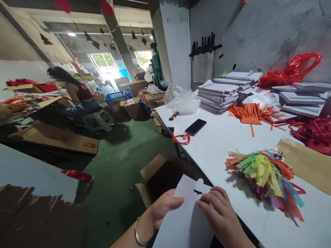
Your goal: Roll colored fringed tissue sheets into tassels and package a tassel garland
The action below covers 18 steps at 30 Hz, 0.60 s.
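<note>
Left grip (163, 207) clamps the card (182, 220) at its left edge, thumb on top. Right grip (220, 210) lays fingers across the right side; closure indeterminable, thumb hidden. Card position: beside the worktop (212, 148).

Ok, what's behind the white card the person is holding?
Beyond the white card, an open cardboard box and part of the white table show. Whatever lies directly behind the card is covered, including part of the left hand.

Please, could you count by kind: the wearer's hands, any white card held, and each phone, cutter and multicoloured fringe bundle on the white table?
Hands (left hand, right hand): 2
White card: 1
Phone: 1
Cutter: 1
Multicoloured fringe bundle: 1
Total: 6
</note>
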### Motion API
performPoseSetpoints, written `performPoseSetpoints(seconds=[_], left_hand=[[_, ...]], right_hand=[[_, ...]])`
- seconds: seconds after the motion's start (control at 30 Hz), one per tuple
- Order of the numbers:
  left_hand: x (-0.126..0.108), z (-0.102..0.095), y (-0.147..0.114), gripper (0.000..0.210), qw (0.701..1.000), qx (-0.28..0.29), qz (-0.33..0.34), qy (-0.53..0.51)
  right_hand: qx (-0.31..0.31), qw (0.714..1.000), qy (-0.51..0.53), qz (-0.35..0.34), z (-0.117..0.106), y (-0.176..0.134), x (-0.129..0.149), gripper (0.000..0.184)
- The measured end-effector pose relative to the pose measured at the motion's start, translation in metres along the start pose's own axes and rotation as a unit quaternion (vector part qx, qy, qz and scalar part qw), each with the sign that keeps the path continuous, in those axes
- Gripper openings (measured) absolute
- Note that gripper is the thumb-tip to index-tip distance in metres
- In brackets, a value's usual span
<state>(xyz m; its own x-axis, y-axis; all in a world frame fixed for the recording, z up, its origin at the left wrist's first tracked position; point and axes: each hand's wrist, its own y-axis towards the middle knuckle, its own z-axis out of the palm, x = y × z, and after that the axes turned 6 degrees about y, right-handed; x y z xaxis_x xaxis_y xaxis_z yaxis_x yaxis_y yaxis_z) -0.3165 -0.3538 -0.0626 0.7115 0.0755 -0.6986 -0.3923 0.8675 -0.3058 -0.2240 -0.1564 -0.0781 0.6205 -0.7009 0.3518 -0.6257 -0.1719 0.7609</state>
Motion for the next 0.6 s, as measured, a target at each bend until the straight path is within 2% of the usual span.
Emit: performPoseSetpoints(seconds=[0.13,0.2,0.3,0.37,0.4,0.5,0.6], left_hand=[[-0.001,-0.003,-0.001,0.051,1.000,-0.010,-0.005,0.013],[-0.006,-0.009,-0.003,0.048,0.999,-0.037,0.007,0.032],[-0.019,-0.024,-0.012,0.041,0.994,-0.084,0.033,0.058],[-0.029,-0.033,-0.023,0.038,0.991,-0.109,0.053,0.065],[-0.033,-0.036,-0.029,0.038,0.988,-0.124,0.061,0.074],[-0.042,-0.036,-0.045,0.043,0.975,-0.168,0.077,0.127],[-0.042,-0.024,-0.055,0.050,0.957,-0.183,0.077,0.211]], right_hand=[[0.024,0.999,0.025,0.028,-0.007,0.009,0.005,0.020],[0.002,0.996,0.070,0.058,-0.013,0.006,0.010,0.020],[-0.068,0.973,0.151,0.163,-0.014,-0.015,0.013,0.019],[-0.063,0.961,0.132,0.236,-0.001,-0.036,0.009,0.016],[-0.045,0.963,0.100,0.247,0.008,-0.047,0.005,0.016],[-0.032,0.973,0.042,0.225,0.037,-0.070,-0.010,0.024],[-0.058,0.980,-0.012,0.190,0.044,-0.071,-0.013,0.038]])
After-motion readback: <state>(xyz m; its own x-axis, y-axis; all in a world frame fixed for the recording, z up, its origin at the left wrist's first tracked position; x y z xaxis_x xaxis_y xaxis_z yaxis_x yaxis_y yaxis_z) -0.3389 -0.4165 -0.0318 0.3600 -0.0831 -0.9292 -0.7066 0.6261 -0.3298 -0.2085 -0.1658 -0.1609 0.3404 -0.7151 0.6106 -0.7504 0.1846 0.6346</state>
